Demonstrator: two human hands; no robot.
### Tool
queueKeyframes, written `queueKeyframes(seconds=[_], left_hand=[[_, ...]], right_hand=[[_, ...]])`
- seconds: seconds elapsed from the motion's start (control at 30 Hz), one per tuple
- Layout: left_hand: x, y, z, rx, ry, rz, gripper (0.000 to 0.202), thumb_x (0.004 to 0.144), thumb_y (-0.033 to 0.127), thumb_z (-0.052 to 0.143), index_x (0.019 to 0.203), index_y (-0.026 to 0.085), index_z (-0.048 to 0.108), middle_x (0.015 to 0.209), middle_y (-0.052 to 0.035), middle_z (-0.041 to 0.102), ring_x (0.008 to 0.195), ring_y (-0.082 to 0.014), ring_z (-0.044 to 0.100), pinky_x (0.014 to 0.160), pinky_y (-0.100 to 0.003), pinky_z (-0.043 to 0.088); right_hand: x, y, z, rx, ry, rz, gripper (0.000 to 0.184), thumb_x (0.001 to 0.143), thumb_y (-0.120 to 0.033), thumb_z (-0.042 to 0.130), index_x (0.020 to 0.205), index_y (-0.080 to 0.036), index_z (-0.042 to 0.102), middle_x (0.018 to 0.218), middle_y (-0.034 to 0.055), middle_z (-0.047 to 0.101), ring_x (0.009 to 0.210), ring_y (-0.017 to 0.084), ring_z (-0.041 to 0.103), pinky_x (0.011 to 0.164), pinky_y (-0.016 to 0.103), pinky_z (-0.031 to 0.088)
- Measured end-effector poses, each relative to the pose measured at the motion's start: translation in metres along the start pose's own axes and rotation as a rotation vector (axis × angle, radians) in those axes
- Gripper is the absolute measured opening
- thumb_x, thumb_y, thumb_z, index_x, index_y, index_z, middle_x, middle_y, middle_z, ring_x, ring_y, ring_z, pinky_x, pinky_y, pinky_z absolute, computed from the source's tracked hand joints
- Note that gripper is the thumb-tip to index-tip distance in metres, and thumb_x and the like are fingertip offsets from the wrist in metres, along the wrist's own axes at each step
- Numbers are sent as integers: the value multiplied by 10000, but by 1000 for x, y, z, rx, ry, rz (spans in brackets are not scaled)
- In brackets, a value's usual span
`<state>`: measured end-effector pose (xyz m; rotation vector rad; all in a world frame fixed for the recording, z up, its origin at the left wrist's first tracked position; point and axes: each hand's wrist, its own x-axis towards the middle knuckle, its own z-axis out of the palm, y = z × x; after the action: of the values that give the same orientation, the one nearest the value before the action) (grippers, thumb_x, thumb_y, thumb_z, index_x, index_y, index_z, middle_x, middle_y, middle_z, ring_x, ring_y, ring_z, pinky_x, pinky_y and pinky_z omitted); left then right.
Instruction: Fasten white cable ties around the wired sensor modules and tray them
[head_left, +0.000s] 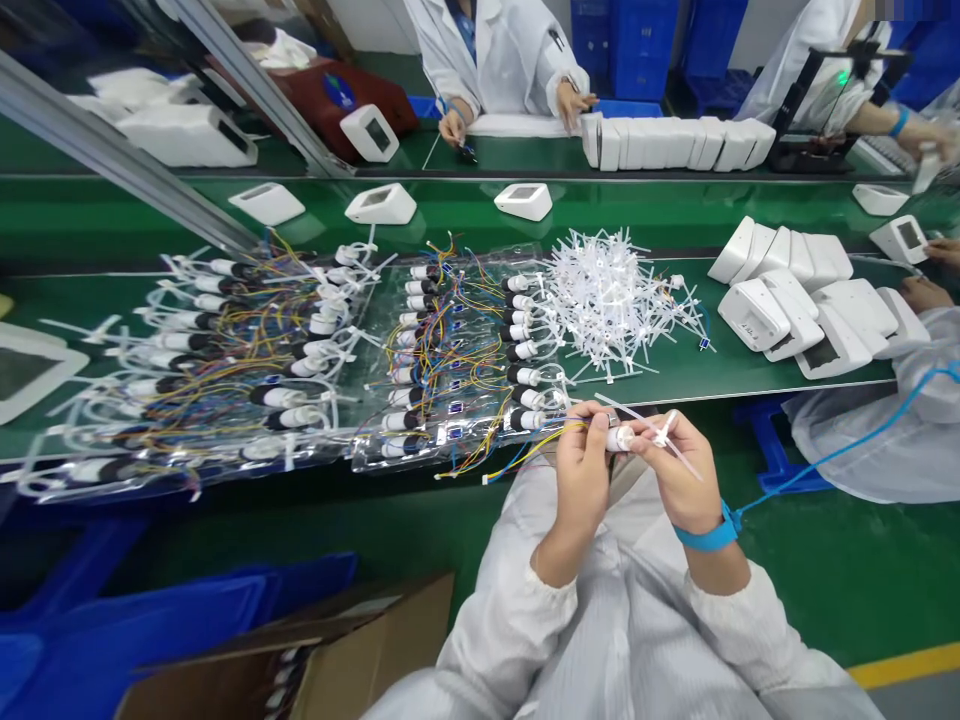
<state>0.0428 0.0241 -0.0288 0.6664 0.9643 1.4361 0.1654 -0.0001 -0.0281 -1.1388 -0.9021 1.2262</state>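
Observation:
Just past the table's front edge, my left hand (583,472) is closed around the wired end of a small white pump (619,438). Its yellow and blue wires (525,452) trail out to the left of that hand. My right hand (686,475) pinches a thin white tube with a branched fitting (663,436), close against the pump's white end. Whether tube and pump are joined is hidden by the fingers. Beyond my hands lies a heap of white tube pieces (600,300). Rows of similar pumps (525,350) with tubes and wires lie to the left.
White device housings (847,320) are stacked at the right, beside a co-worker's hands (926,290). More housings (382,204) sit along the green conveyor (450,215). Another person works across it. A blue cord (847,450) runs from my right wristband. A cardboard box (375,650) stands below left.

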Motion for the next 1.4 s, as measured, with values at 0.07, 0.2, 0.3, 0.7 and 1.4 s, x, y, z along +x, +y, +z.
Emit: queueKeyframes(seconds=[0.07,0.2,0.3,0.7,1.4], left_hand=[[-3,0,-1,87,-9,62,480,999,666,796,958,221,621,854,12,648,644,-111,593,556,-213,514],[-5,0,-2,152,-14,70,475,1040,681,727,961,234,590,834,22,645,557,-95,536,454,-204,453],[-5,-1,-5,119,-17,3,459,1042,671,728,976,243,577,775,51,603,459,-70,437,370,-191,341],[-7,5,-10,70,59,-18,436,1022,634,775,972,229,620,795,14,657,567,-92,474,480,-174,396],[-13,11,-12,121,45,89,352,1062,568,735,967,249,622,823,-2,653,610,-135,496,548,-244,424]], right_hand=[[-1,-4,3,0,8,8,187,901,-379,953,954,-237,843,975,56,858,786,218,756,810,385,620],[-4,-4,6,30,-6,69,211,874,-387,970,954,-231,852,964,57,860,751,219,759,759,381,634],[-4,0,3,13,2,78,207,852,-382,983,933,-233,864,1017,68,870,882,255,794,823,396,656],[-5,-7,7,105,62,204,233,776,-405,969,841,-192,901,608,3,684,406,90,474,339,226,315],[-17,-6,2,-198,-11,-32,77,880,-323,943,951,-304,918,986,45,830,886,260,764,785,399,619]])
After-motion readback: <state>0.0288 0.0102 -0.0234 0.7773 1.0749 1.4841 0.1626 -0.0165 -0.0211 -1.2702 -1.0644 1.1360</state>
